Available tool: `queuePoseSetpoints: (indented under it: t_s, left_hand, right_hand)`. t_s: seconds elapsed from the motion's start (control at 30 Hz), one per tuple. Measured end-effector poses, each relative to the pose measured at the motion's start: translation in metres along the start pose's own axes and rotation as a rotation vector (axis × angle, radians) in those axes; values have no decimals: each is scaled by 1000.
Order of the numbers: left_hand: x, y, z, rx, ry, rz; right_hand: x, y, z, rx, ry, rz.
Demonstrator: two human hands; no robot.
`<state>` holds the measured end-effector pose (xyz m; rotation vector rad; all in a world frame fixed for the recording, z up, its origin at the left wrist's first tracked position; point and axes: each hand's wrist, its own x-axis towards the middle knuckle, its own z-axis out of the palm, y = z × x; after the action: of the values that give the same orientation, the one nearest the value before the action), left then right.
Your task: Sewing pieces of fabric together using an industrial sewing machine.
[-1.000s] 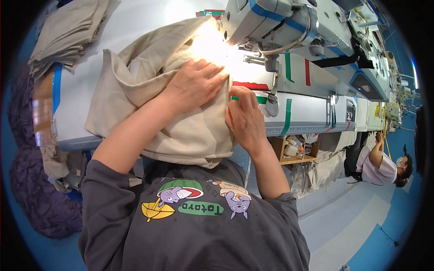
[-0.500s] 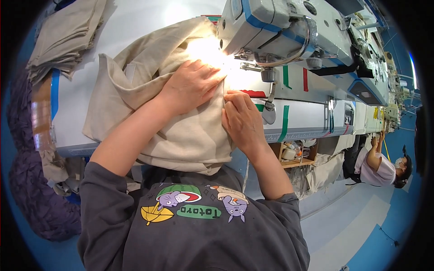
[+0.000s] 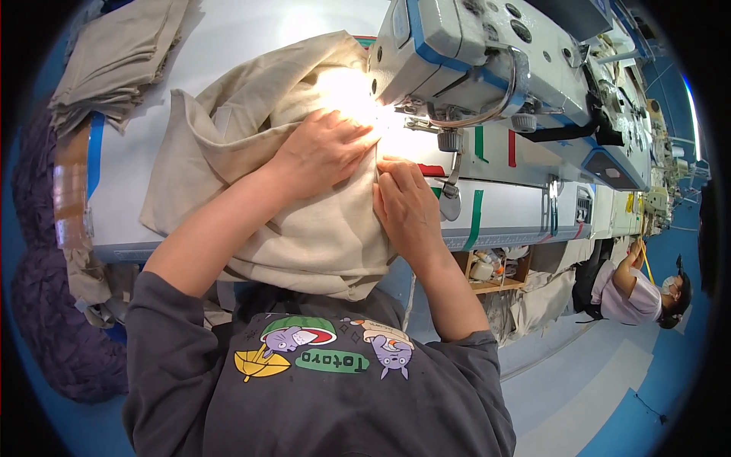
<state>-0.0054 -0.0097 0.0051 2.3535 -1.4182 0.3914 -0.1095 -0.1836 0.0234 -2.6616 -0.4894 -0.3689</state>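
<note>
A long white sewing table (image 3: 228, 46) runs across a workshop with a bright blue floor (image 3: 609, 396), and more machines line up along it to the right. On the table lies a piece of beige cloth (image 3: 304, 236), soft, matte and heavily creased, bunched into folds on the left and hanging over the table's near edge toward the person's lap. The left hand (image 3: 324, 148) lies flat on top of it, fingers spread a little and pressing the fabric down just before the needle area, which glares under the machine's lamp. The right hand (image 3: 407, 206) is just beside it, fingers curled and pinching the cloth's right edge. Directly above both stands a pale grey industrial sewing machine (image 3: 487, 61), boxy, with blue trim. A stack of folded beige pieces (image 3: 114, 57) sits at the far left of the table. Off to the right, another person (image 3: 632, 289) works at a lower station.
</note>
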Motion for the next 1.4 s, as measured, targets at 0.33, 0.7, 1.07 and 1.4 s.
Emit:
queuePoseSetpoints:
  t_s: [0.33,0.7,1.07,1.4]
  left_hand:
    - [6,-14,1,-128,-8,-27]
    - [15,-29,3,-168,37,-47]
    - [11,-38,-10,-223,21,-27]
    - [-77,53,-98,-381,-46,118]
  right_hand:
    - [13,7,5,-63,-29,-2]
    - [32,17,11,-130,62,21]
    - [-3,14,6,138,212,-5]
    - [-101,-59,0,461,-38,286]
